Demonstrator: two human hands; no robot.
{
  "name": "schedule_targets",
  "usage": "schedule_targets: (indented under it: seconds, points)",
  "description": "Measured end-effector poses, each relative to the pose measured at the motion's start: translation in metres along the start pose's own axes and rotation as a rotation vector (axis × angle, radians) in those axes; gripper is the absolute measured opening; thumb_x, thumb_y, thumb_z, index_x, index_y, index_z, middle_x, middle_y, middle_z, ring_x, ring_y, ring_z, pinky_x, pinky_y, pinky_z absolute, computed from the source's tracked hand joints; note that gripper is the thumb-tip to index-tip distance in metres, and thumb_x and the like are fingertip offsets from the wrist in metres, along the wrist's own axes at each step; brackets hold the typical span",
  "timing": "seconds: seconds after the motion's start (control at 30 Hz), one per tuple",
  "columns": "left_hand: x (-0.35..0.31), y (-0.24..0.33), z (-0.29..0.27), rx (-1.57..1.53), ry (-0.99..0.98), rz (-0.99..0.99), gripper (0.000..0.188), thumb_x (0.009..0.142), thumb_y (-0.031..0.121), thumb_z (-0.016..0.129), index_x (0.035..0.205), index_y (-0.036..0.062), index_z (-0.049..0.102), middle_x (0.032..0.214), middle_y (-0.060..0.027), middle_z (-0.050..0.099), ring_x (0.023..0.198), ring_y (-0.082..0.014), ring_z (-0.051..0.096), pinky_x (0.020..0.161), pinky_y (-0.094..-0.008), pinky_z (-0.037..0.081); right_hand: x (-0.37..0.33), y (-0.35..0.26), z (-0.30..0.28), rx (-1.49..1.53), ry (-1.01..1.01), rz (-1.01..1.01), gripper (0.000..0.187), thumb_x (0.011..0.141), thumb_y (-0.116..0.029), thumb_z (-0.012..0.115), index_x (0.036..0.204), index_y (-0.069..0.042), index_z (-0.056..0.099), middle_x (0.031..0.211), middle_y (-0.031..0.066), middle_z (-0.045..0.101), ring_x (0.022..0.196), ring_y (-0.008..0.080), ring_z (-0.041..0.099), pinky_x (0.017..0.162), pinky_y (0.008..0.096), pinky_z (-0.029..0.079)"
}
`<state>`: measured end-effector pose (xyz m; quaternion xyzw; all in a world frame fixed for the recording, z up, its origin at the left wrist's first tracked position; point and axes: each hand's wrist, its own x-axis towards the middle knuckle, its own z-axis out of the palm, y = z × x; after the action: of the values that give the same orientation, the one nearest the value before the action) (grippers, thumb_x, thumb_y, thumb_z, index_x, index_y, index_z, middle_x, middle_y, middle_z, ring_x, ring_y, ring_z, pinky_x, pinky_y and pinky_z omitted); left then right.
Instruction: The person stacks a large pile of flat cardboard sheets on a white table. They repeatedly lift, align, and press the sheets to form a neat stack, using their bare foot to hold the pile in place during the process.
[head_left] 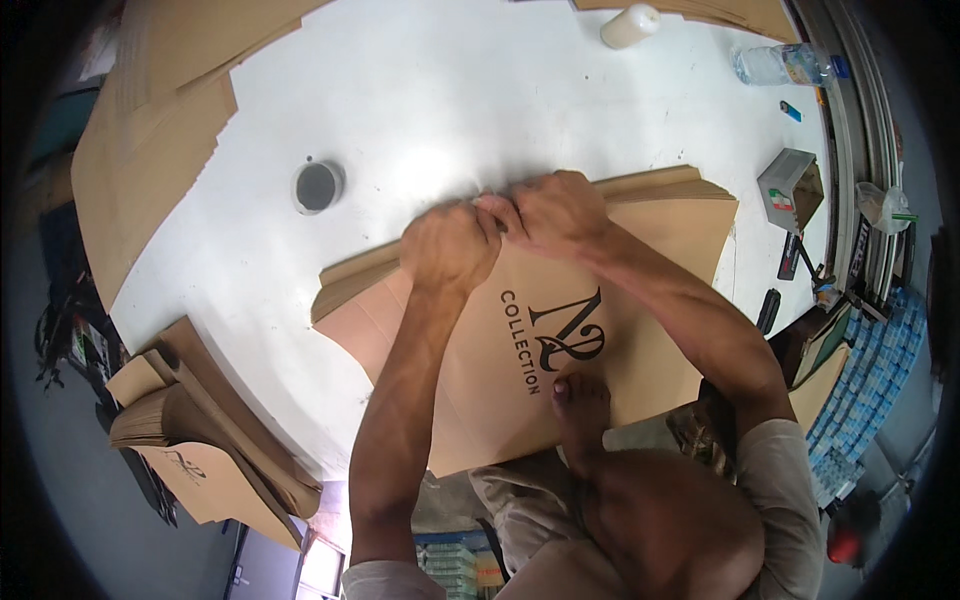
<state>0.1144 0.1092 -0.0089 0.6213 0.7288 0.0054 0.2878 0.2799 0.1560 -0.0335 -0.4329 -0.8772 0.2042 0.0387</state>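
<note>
A thick stack of brown paper sheets (pixel 460 380) with black printing on its top sheet lies slanted over the near edge of the white table. My left hand (pixel 452 245) is closed over the stack's far edge, knuckles up. Beside it, my right hand (pixel 562 215) grips the same edge, the thumbs close together in the middle. The fingertips on the far side are hidden. My bare foot (pixel 582 405) rests on the top sheet near the printing, below my bent knee.
More brown sheets (pixel 150 190) cover the table's left side, above a folded brown stack (pixel 200 420). A round grey container (pixel 318 187) stands left of my hands. Along the right are a white bottle (pixel 630 27), a clear water bottle (pixel 785 65), a blue lighter (pixel 791 111) and a grey box (pixel 788 190).
</note>
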Motion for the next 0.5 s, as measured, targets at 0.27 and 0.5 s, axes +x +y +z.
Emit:
schedule_targets:
  seconds: [0.27, 0.5]
  points:
    - [0.004, 0.017, 0.003, -0.033, 0.071, -0.12, 0.04, 0.098, 0.027, 0.055, 0.078, 0.0011, 0.079, 0.084, -0.0268, 0.076, 0.077, -0.0458, 0.075, 0.075, -0.0543, 0.061, 0.003, -0.014, -0.021, 0.116, -0.134, 0.164, 0.071, 0.114, -0.047, 0.045, 0.06, -0.008, 0.069, 0.061, 0.0159, 0.068, 0.058, 0.0382, 0.068, 0.057, 0.0486, 0.056]
    - [0.005, -0.001, 0.003, -0.033, 0.025, 0.041, 0.048, 0.104, 0.036, 0.055, 0.086, -0.0007, 0.079, 0.088, -0.0266, 0.077, 0.084, -0.047, 0.075, 0.081, -0.0548, 0.06, 0.006, -0.016, -0.028, 0.01, -0.274, 0.214, 0.065, 0.113, -0.049, 0.048, 0.072, -0.007, 0.076, 0.071, 0.0172, 0.073, 0.071, 0.0396, 0.073, 0.073, 0.051, 0.059]
